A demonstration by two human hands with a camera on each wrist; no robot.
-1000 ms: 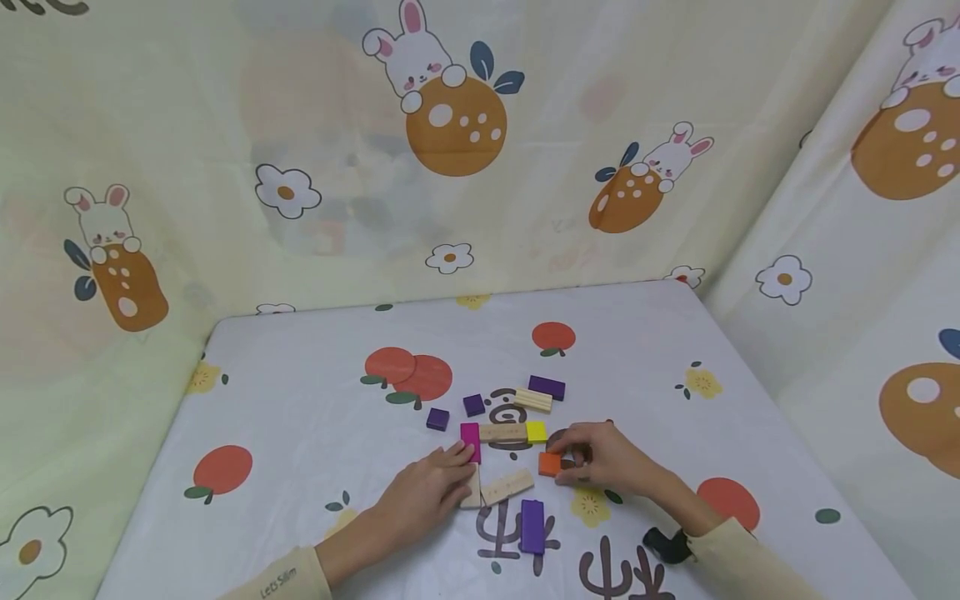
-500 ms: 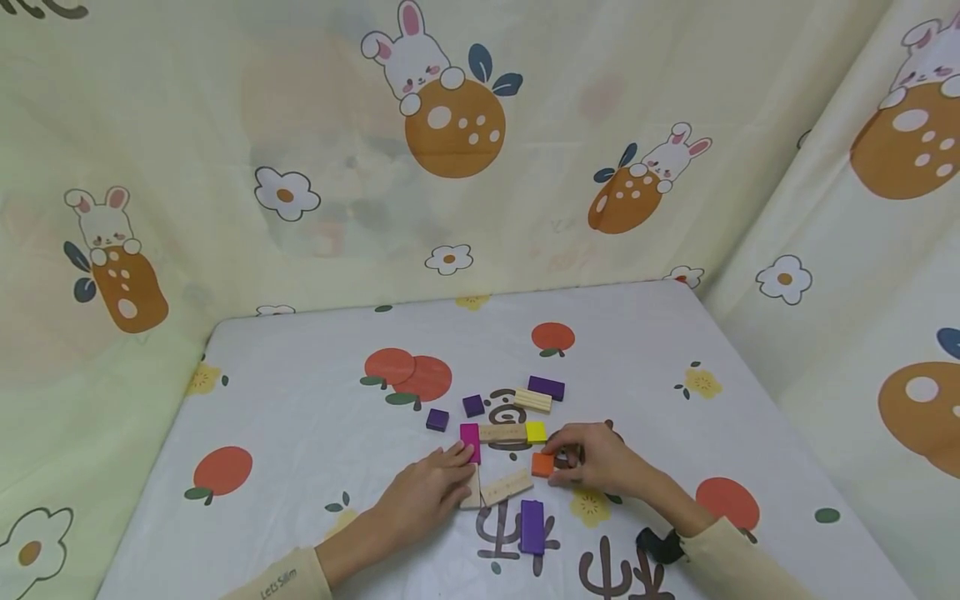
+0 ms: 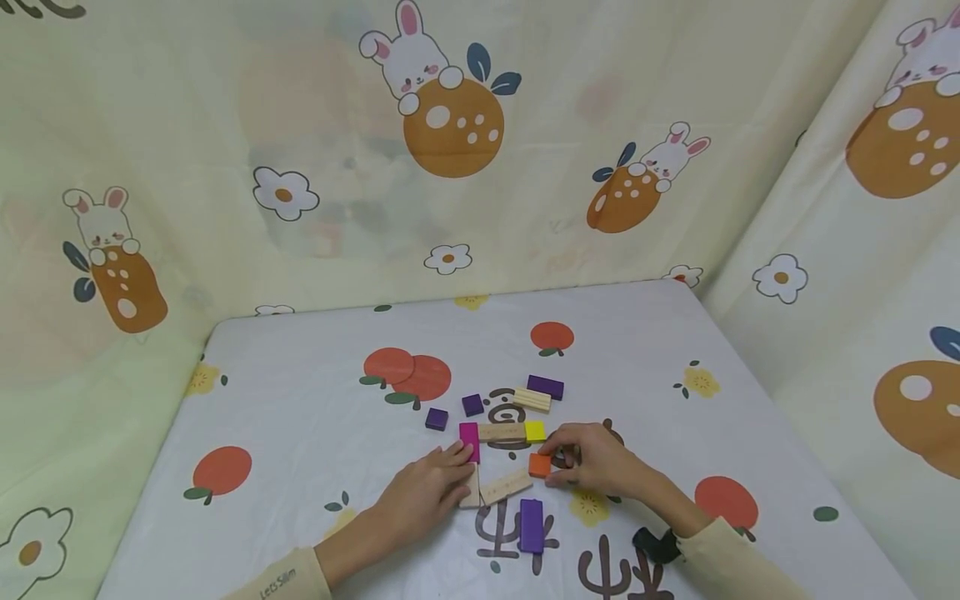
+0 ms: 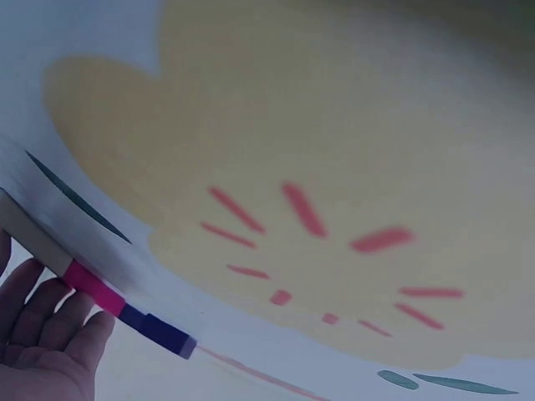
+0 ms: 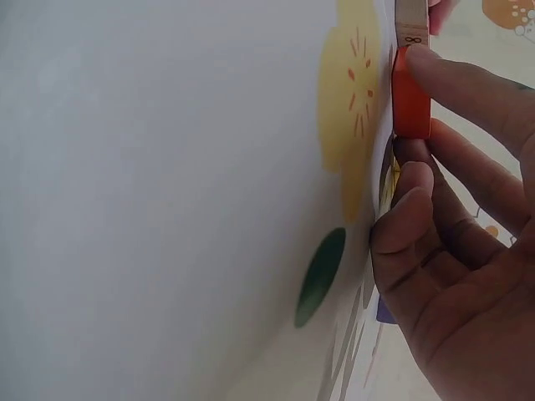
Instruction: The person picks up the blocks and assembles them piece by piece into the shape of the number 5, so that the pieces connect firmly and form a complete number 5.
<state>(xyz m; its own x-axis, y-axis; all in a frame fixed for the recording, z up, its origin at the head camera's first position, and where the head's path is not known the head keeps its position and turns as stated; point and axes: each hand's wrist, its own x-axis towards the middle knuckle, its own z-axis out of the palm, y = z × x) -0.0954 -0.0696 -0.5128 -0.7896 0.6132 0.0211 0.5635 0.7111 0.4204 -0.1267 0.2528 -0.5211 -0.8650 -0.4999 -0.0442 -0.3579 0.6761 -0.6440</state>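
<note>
Small blocks lie on the table in a partial outline. My right hand pinches an orange block between thumb and fingers, low at the table. In the right wrist view the orange block stands at the end of a plain wooden block. My left hand rests its fingers against the magenta block and the upright plain block below it. A slanted wooden block runs between the hands. At the top, a wooden block links the magenta block and a yellow block.
Two small dark purple blocks lie at the upper left. Behind the outline are a long dark purple block and a grooved wooden block. A purple block lies nearer me. A black strap piece sits at the right wrist.
My right hand has slid the orange block a little to the left, up to the slanted wooden block's right end. My left hand has stayed in place.
</note>
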